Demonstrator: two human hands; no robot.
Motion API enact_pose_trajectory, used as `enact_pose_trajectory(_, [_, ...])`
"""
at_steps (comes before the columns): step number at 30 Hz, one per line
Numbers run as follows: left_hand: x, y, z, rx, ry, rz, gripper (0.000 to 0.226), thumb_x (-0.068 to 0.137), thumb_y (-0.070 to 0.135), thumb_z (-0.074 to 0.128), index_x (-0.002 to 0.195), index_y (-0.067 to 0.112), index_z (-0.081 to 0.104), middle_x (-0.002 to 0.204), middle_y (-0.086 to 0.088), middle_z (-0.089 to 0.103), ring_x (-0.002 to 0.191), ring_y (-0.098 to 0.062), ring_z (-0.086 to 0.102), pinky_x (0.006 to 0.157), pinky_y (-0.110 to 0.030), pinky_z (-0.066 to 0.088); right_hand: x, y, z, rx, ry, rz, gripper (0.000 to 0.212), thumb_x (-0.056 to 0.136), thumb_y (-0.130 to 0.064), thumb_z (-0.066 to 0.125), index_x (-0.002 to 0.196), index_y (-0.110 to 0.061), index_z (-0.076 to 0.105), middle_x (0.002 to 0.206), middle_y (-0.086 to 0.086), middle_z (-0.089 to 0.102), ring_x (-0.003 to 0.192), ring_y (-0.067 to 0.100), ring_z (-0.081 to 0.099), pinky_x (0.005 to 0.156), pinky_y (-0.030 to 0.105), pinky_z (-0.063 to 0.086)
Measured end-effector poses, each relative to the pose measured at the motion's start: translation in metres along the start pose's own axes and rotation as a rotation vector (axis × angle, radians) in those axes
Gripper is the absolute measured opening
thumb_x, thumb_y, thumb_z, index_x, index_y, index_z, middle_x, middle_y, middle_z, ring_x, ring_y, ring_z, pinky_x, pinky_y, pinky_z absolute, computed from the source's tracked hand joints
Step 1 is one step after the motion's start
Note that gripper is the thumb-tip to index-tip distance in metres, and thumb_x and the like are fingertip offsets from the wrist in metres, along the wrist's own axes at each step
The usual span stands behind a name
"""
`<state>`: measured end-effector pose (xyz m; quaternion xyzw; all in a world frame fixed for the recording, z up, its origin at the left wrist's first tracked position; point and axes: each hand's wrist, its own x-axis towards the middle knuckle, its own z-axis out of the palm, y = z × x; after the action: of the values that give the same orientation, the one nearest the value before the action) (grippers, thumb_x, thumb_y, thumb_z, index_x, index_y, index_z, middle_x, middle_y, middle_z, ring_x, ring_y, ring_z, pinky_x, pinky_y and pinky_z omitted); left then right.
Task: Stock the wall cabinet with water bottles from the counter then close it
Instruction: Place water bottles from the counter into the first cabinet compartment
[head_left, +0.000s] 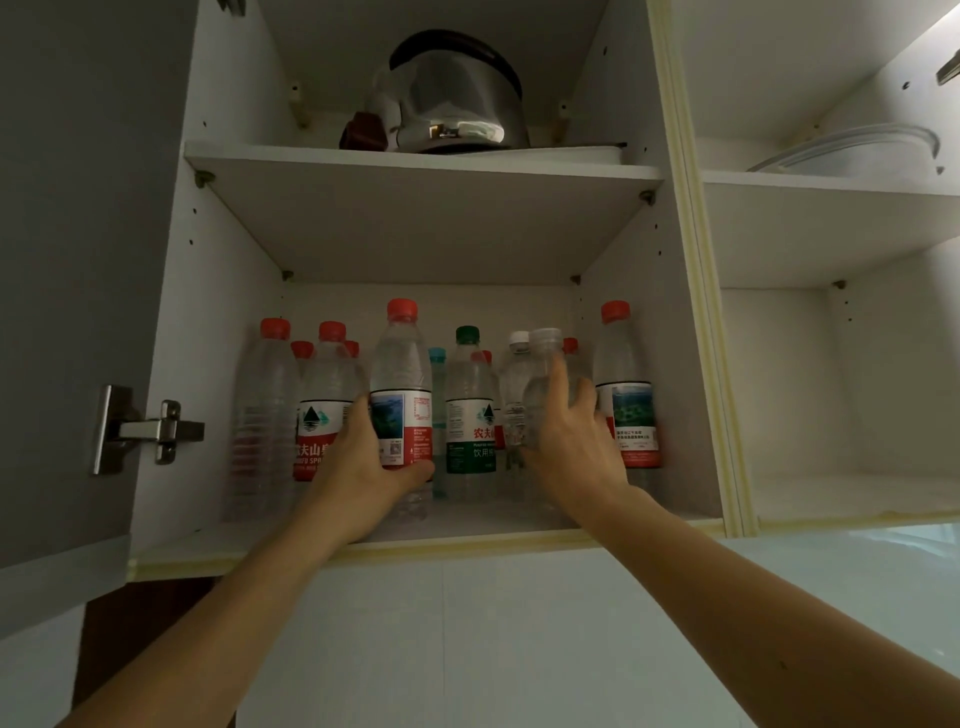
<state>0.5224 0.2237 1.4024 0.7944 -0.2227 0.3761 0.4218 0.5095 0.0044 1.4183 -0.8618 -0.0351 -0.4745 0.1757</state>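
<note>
Both hands reach up into the open wall cabinet (171, 322), each wrapped around a water bottle on the bottom shelf (467, 525). The left hand (363, 467) grips a red-capped bottle (401, 384) low on its label — thumb across the front under the label, the other fingers hidden behind the bottle. The bottle stands upright near the front of the shelf. The right hand (571, 441) holds a clear-capped bottle (543, 384) with no label showing, fingers (584, 397) curled round its right side and the thumb up along its body; it tilts slightly to the left.

Behind and beside them stand more bottles — several red-capped ones at the left (265, 415), a green-capped bottle (469, 410) between the two hands, a blue-capped one (437, 364) just behind, and a red-capped bottle at the far right (626, 389). On the upper shelf (415, 161) sits a shiny metal kettle (452, 98). The grey cabinet door (78, 260) hangs open at the left, its hinge (145, 431) visible.
</note>
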Motion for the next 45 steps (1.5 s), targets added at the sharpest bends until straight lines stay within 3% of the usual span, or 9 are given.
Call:
enact_pose_trajectory(6, [-0.001,0.002,0.0,0.01,0.003,-0.007,0.088,0.081,0.026,0.083,0.15,0.024,0.029,0.141,-0.001,0.054,0.121,-0.018,0.057,0.103,-0.039,0.049,0.006,-0.003,0.003,0.101,-0.065,0.076,0.108,0.085,-0.034,0.079,0.156,-0.026,-0.002,0.132,0.021,0.053,0.109,0.038,0.063,0.085,0.047,0.055])
enact_pose_trajectory(10, [-0.001,0.002,0.001,0.087,0.037,-0.022,0.094,0.078,0.031,0.085,0.152,0.023,0.028,0.144,-0.005,0.048,0.124,-0.024,0.055,0.106,-0.047,0.048,0.011,-0.009,0.004,0.297,-0.155,0.053,0.095,0.078,-0.03,0.086,0.149,-0.025,0.023,0.127,0.011,0.06,0.107,0.03,0.065,0.089,0.047,0.059])
enact_pose_trajectory(16, [0.01,-0.001,-0.007,0.27,-0.026,-0.095,0.092,0.078,0.042,0.084,0.151,0.024,0.031,0.139,-0.009,0.051,0.119,-0.027,0.059,0.105,-0.048,0.05,0.02,-0.022,0.01,0.495,-0.327,-0.057,0.099,0.073,-0.027,0.09,0.148,-0.032,0.027,0.111,-0.015,0.057,0.112,0.016,0.061,0.092,0.034,0.054])
enact_pose_trajectory(21, [0.019,-0.011,-0.012,0.398,-0.083,-0.063,0.07,0.083,0.043,0.08,0.139,0.018,0.046,0.127,-0.004,0.064,0.109,-0.018,0.065,0.097,-0.044,0.054,0.033,-0.032,0.02,0.515,-0.422,-0.07,0.104,0.074,-0.022,0.089,0.154,-0.03,0.023,0.134,0.0,0.057,0.126,0.024,0.056,0.109,0.046,0.047])
enact_pose_trajectory(24, [0.025,-0.02,-0.011,0.511,-0.024,-0.01,0.077,0.078,0.051,0.08,0.137,0.017,0.044,0.13,-0.006,0.061,0.112,-0.021,0.063,0.094,-0.046,0.056,0.038,-0.037,0.028,0.488,-0.441,-0.053,0.107,0.073,-0.022,0.089,0.155,-0.027,0.021,0.141,0.005,0.053,0.133,0.028,0.051,0.113,0.052,0.043])
enact_pose_trajectory(29, [0.05,-0.022,-0.02,0.779,0.015,0.138,0.134,0.058,0.066,0.085,0.155,0.034,-0.001,0.142,-0.013,0.04,0.13,-0.034,0.039,0.103,-0.054,0.041,0.042,-0.046,0.029,0.403,-0.468,-0.079,0.107,0.076,-0.025,0.088,0.156,-0.023,0.018,0.142,0.009,0.053,0.133,0.03,0.051,0.112,0.046,0.043])
enact_pose_trajectory(33, [0.07,-0.028,-0.031,0.918,-0.063,0.247,0.149,0.046,0.084,0.077,0.148,0.05,-0.026,0.156,-0.01,0.012,0.141,-0.027,0.004,0.115,-0.059,0.008,0.045,-0.051,0.031,0.311,-0.472,-0.103,0.104,0.078,-0.031,0.086,0.157,-0.021,0.019,0.14,0.01,0.055,0.128,0.031,0.055,0.108,0.043,0.047])
enact_pose_trajectory(38, [0.072,-0.043,-0.025,0.854,-0.076,0.272,0.146,0.044,0.096,0.062,0.145,0.052,-0.034,0.164,-0.003,-0.02,0.149,-0.024,-0.021,0.114,-0.055,-0.015,0.053,-0.056,0.042,0.232,-0.473,-0.136,0.082,0.082,-0.04,0.082,0.148,-0.023,0.037,0.131,0.007,0.059,0.111,0.026,0.061,0.097,0.04,0.054])
enact_pose_trajectory(45, [0.071,-0.048,-0.015,0.964,-0.019,0.455,0.142,0.05,0.096,0.06,0.157,0.04,-0.016,0.159,-0.006,-0.04,0.151,-0.035,-0.024,0.12,-0.065,-0.001,0.082,-0.045,0.018,-0.026,-0.381,-0.328,0.06,0.084,-0.053,0.076,0.132,-0.02,0.06,0.123,0.002,0.057,0.111,0.024,0.059,0.094,0.038,0.052])
